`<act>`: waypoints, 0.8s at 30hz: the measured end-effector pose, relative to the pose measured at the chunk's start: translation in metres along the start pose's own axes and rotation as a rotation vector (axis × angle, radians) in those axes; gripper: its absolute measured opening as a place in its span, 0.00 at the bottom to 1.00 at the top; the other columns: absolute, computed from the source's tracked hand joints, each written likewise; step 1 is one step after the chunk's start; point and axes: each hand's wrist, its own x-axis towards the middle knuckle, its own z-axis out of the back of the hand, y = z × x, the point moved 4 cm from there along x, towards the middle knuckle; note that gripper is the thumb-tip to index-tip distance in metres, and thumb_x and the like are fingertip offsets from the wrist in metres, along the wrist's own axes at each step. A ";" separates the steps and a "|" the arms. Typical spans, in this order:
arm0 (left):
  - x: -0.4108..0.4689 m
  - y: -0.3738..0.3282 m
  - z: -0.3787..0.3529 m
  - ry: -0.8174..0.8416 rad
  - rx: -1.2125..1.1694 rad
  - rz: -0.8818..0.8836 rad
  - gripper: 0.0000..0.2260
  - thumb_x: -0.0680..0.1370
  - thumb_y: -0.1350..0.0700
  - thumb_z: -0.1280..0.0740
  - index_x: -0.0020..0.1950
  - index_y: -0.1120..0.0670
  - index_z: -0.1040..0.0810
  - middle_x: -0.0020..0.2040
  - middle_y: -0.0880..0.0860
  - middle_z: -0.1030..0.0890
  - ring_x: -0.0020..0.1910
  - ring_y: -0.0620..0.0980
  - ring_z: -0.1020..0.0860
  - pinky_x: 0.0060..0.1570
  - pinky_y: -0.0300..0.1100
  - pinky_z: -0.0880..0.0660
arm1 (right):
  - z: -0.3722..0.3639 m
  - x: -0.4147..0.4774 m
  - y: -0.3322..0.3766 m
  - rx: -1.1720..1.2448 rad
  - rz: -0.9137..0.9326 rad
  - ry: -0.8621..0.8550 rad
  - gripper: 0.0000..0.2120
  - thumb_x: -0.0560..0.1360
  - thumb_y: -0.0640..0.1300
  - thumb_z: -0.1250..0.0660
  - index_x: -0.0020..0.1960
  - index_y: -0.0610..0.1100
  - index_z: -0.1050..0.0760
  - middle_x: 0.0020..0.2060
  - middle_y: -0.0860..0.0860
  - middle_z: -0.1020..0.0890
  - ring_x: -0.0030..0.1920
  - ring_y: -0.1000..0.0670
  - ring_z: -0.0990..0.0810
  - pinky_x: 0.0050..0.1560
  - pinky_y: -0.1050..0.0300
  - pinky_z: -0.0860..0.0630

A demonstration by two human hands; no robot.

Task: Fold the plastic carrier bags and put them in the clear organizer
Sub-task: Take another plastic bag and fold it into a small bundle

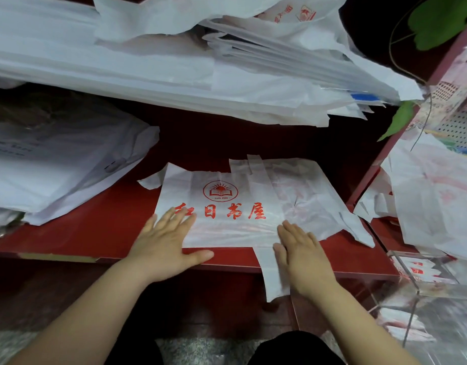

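1. Stack [148, 75] of white bags fills the top, overhanging the red shelf [100, 233].
2. Bag [227, 227], red print, lies flat at the shelf's front edge, with one handle strip hanging over it.
3. Organizer [418, 291], lower right, holds folded bags.
4. Your left hand [166, 243] presses the bag's near-left corner, fingers straight and spread.
5. Your right hand [303, 256] presses the near edge and handle, fingers straight.

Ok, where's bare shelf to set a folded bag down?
Bare red shelf between the stack and the printed bag, beside the left hand; also a dark strip behind the bag. Past the right hand it's crowded: loose bags, organizer.
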 end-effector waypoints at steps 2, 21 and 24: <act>-0.010 0.013 0.002 -0.004 0.010 -0.011 0.65 0.39 0.21 0.77 0.74 0.46 0.66 0.72 0.43 0.67 0.71 0.41 0.67 0.69 0.41 0.65 | 0.003 -0.001 0.000 0.009 0.007 0.032 0.37 0.68 0.57 0.68 0.75 0.48 0.50 0.75 0.52 0.50 0.75 0.53 0.54 0.72 0.56 0.62; -0.074 0.023 0.005 -0.759 0.126 0.040 0.13 0.55 0.63 0.24 0.38 0.61 0.17 0.33 0.57 0.18 0.25 0.59 0.25 0.26 0.46 0.27 | 0.000 -0.016 0.140 -0.071 0.452 -0.640 0.13 0.63 0.44 0.43 0.38 0.51 0.20 0.32 0.54 0.20 0.33 0.50 0.23 0.39 0.58 0.40; -0.078 0.013 0.003 -0.840 0.085 -0.030 0.07 0.61 0.58 0.28 0.36 0.58 0.17 0.30 0.53 0.19 0.26 0.56 0.23 0.31 0.42 0.31 | 0.004 -0.016 0.139 -0.062 0.485 -0.622 0.12 0.59 0.41 0.45 0.27 0.49 0.24 0.23 0.54 0.25 0.26 0.52 0.28 0.31 0.62 0.38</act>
